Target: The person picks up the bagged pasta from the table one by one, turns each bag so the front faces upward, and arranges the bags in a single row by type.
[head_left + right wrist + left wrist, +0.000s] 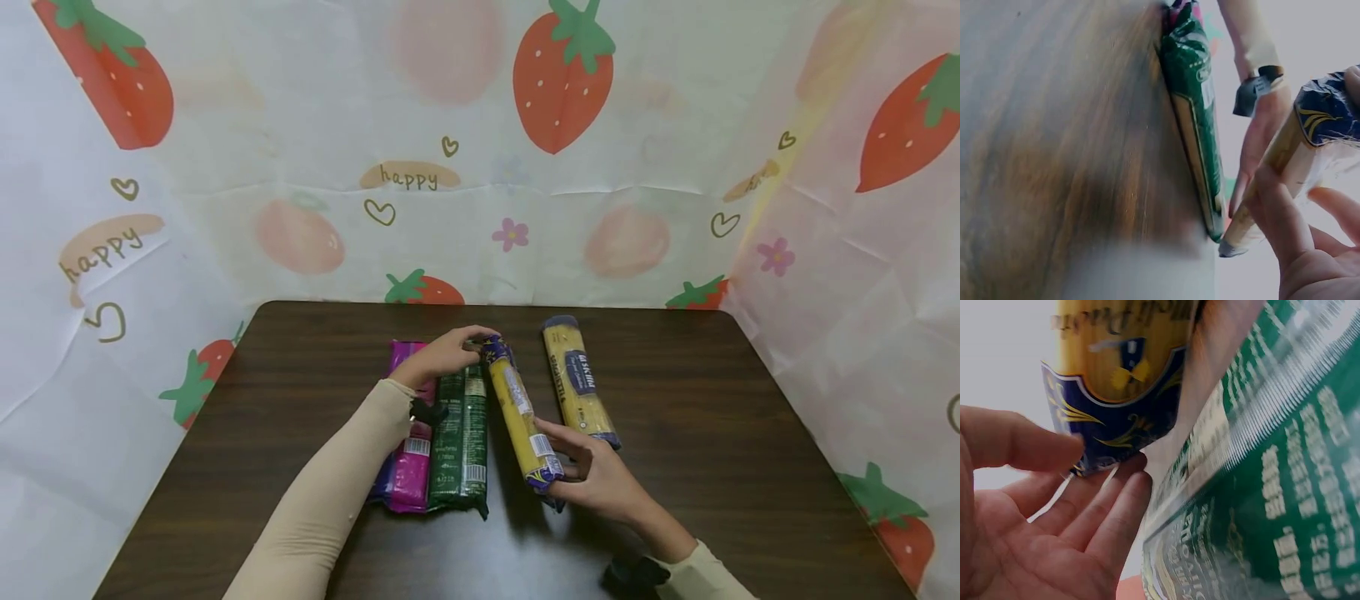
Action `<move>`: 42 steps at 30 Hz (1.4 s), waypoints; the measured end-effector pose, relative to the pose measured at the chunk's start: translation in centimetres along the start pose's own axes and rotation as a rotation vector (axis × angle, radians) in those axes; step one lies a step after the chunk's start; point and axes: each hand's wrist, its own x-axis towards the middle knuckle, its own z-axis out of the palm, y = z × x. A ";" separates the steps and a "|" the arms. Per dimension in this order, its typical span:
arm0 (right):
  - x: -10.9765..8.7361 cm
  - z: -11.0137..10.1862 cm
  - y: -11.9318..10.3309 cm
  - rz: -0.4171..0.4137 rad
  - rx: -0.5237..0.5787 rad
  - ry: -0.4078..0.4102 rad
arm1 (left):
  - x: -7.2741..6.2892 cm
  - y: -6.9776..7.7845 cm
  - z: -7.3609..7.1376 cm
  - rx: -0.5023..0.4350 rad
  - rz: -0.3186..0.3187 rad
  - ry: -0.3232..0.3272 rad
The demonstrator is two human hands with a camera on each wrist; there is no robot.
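Yellow packet held above the dark wooden table, seen from the head between the green packet and the spaghetti packet. Near end grasped by the right hand, thumb and fingers set on opposite sides. Dark blue far end pinched by the left hand, fingers only slightly bent. Pink packet laid beside the green one. Strawberry-printed cloth hung behind.

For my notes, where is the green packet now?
In the head view, the green packet lies just left of centre on the table, between the pink packet and the held yellow packet.
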 end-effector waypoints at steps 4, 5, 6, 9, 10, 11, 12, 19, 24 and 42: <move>0.0 0.1 0.1 -0.021 0.031 0.012 | -0.2 -0.3 -0.2 0.031 0.058 -0.025; 0.0 0.1 0.1 -0.027 0.033 0.016 | -0.2 -0.4 -0.2 0.027 0.067 -0.027; 0.0 0.1 0.1 -0.030 0.036 0.019 | -0.2 -0.5 -0.2 0.021 0.071 -0.025; 0.0 0.1 0.1 -0.036 0.061 0.027 | -0.3 -0.7 -0.2 0.013 0.068 -0.008; 0.1 0.2 0.1 -0.041 0.070 0.028 | -0.3 -0.8 -0.2 0.014 0.062 -0.001; 0.1 0.2 0.1 -0.044 0.081 0.028 | -0.3 -0.8 -0.2 0.012 0.051 0.007; 0.1 0.2 0.1 -0.047 0.093 0.029 | -0.3 -0.9 -0.2 0.012 0.038 0.014; 0.0 0.0 0.1 -0.107 0.182 0.041 | -0.3 -0.9 -0.3 0.038 -0.004 0.047; 0.0 0.2 0.0 -0.122 0.215 0.066 | -0.1 -0.9 -0.5 -0.032 0.027 -0.005; 0.3 0.0 0.0 -0.163 0.209 0.102 | -0.5 -0.2 -0.2 -0.447 -0.046 -0.012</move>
